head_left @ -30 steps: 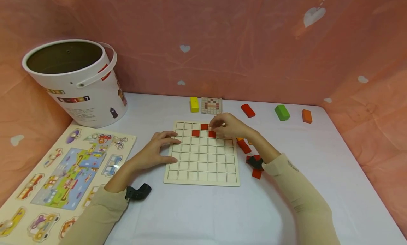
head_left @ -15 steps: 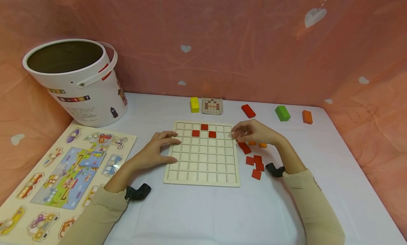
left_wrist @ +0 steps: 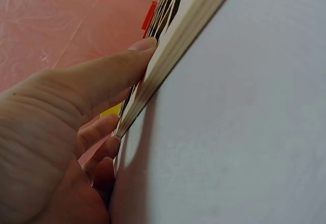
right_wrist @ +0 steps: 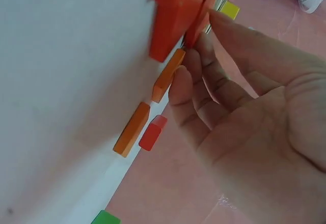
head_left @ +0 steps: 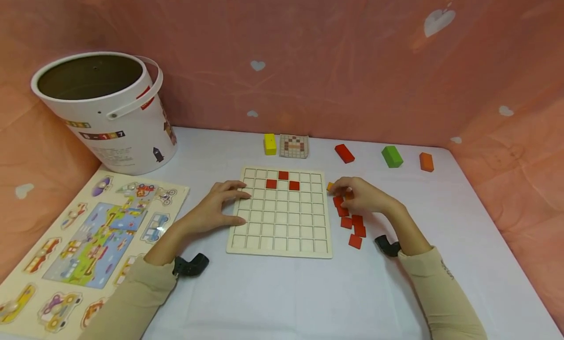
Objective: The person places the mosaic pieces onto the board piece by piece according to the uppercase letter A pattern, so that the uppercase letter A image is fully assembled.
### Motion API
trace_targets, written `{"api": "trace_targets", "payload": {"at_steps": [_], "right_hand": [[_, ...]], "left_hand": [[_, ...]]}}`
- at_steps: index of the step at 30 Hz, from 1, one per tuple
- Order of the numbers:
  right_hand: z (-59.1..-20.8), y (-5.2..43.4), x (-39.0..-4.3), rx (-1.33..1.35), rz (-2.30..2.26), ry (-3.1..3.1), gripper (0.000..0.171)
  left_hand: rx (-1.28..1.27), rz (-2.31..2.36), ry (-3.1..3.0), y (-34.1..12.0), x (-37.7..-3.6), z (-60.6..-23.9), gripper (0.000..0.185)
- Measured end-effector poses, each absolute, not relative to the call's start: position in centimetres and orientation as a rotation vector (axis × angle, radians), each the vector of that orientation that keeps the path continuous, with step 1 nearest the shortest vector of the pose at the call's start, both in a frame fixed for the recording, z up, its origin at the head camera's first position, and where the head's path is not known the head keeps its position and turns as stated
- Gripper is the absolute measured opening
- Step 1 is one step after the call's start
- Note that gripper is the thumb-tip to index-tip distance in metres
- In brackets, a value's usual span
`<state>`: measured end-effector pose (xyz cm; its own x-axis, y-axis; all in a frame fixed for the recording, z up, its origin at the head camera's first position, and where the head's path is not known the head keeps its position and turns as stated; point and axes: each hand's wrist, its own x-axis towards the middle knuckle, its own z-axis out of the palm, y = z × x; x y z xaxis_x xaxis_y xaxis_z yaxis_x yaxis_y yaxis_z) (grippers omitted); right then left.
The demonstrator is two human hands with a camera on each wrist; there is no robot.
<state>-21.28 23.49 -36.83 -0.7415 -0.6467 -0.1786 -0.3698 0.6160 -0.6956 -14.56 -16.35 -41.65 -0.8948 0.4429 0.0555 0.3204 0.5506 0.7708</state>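
At the far left stands a white paper bucket with a handle (head_left: pixel 105 112), and in front of it lies a flat picture puzzle board with vehicle pieces (head_left: pixel 94 242). The left hand (head_left: pixel 211 210) rests with straight, relaxed fingers on the left edge of the pale wooden grid board (head_left: pixel 282 232), its thumb against the board's side in the left wrist view; it grips nothing. Three red square tiles (head_left: pixel 283 175) sit in the board's upper rows. Just right of the board, the right hand (head_left: pixel 363 197) curls its fingertips (right_wrist: pixel 179 84) down onto the loose red and orange wooden tiles (head_left: pixel 352 222), touching an orange one; whether it is pinched cannot be told. The tiles lie directly under and below this hand, well apart from the left one. Yellow (head_left: pixel 270 144), red (head_left: pixel 344 153), green (head_left: pixel 391 156) and orange (head_left: pixel 425 161) blocks line the back.
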Motion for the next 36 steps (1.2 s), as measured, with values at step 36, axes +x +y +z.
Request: {"api": "trace_targets", "payload": {"at_steps": [36], "right_hand": [[-35.4,13.2,-24.4,-1.039,-1.094,2.286,0.016]], "left_hand": [[0.667,1.249,2.649,-16.4,-14.6,-41.7,0.060]]}}
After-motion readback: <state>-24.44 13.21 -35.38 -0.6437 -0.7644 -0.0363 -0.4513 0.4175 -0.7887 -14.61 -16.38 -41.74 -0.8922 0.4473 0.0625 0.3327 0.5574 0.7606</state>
